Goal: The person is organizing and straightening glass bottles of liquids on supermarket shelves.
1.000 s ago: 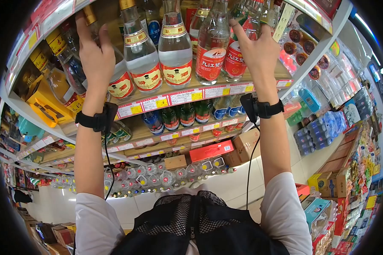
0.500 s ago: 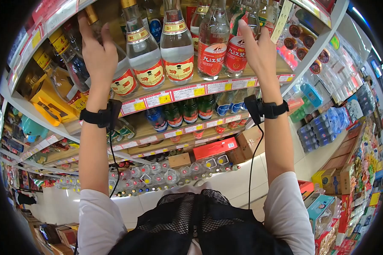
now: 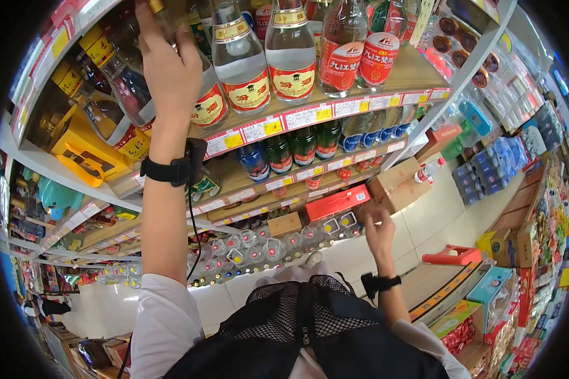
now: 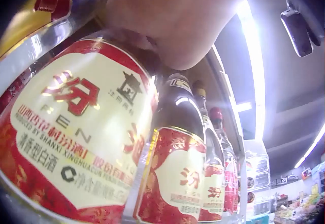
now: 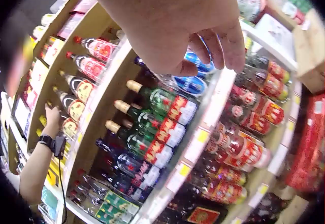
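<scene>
On the upper shelf my left hand (image 3: pixel 172 72) holds a clear liquor bottle (image 3: pixel 210 106) near its neck, thumb on one side and fingers on the other. The left wrist view has that liquor bottle (image 4: pixel 76 112) up close, standing upright with a cream and red label; the palm covers its top. Two matching bottles (image 3: pixel 248 91) stand to its right, then two red-label bottles (image 3: pixel 342 63). Low in front of the shelves hangs my right hand (image 3: pixel 379 232), its fingers loosely bent. Nothing lies between the fingers of the right hand (image 5: pixel 177 26) in its wrist view.
Green and blue bottles (image 3: pixel 303 145) fill the shelf below. Large clear jugs (image 3: pixel 265 239), a red box (image 3: pixel 337 202) and a carton (image 3: pixel 401 183) stand on the floor. A red stool (image 3: pixel 452 255) is at the right. Left of the hand is a yellow box (image 3: pixel 91 142).
My right hand has left the red-label bottles and dropped down toward my body. My left hand stays at the same liquor bottle. The head view has shifted, so the shelf sits farther right.
</scene>
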A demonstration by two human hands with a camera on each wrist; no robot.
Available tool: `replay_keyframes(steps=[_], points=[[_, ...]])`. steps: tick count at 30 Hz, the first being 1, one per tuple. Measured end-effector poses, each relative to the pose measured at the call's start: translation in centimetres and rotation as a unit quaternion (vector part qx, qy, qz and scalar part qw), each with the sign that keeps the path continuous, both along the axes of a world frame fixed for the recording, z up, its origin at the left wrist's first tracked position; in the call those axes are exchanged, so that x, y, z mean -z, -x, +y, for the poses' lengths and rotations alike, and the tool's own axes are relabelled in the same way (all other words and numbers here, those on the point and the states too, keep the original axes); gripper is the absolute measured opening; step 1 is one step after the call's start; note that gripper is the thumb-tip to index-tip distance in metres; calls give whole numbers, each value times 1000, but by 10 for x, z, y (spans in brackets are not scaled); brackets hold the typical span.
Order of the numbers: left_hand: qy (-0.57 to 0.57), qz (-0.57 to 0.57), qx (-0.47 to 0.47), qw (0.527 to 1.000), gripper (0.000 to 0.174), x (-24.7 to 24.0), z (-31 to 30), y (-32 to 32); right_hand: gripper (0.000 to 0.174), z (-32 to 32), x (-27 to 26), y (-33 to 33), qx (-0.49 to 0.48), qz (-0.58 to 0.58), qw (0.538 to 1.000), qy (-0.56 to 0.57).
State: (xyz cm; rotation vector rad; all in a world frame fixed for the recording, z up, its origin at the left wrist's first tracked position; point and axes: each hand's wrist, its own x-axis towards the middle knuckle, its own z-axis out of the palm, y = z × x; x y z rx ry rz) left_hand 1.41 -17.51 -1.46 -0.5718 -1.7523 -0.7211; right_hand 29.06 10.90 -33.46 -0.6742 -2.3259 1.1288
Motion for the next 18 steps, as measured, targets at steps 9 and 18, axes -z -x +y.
replay_keyframes(steps=[9, 18], points=[[68, -79, 99, 990, 33, 100, -52, -141, 17, -41, 38, -60, 3, -91, 996, -3], [350, -729, 173, 562, 55, 313, -197, -268, 14, -97, 2, 13, -134, -47, 990, -16]])
